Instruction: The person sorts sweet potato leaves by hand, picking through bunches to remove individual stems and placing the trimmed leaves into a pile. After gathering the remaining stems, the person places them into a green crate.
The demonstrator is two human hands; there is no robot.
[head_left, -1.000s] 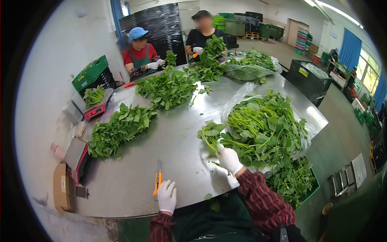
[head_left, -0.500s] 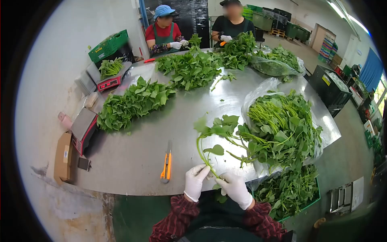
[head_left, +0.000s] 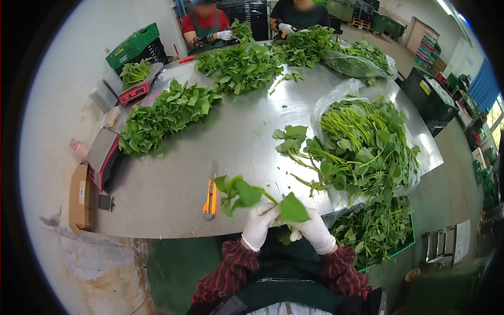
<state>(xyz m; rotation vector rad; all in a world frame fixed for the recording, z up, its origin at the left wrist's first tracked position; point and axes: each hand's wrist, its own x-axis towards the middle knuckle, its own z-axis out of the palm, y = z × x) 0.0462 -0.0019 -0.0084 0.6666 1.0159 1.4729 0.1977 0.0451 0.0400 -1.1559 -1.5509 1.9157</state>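
Both hands wear white gloves and are close together at the table's front edge. My left hand (head_left: 258, 227) is closed around a leafy green stem (head_left: 269, 195), its leaves spreading up and to the left. Beside it, my right hand (head_left: 314, 231) is closed on the same sprig, with a broad leaf partly covering its fingers. An orange cutter (head_left: 210, 200) lies on the metal table (head_left: 173, 199) left of my hands. To the right, a large heap of leafy stems (head_left: 362, 142) rests on clear plastic.
Leaf piles (head_left: 165, 118) (head_left: 239, 68) run along the back left. Red scales (head_left: 107, 155) stand on the left. Two people (head_left: 202, 23) (head_left: 302, 18) work across the table. A green crate of leaves (head_left: 375, 231) sits below the right edge.
The sprig has come closer to my hands, and its leaves now sit lower, in front of my fingers. My right hand has turned inward. The whole view has tilted, so the table appears higher.
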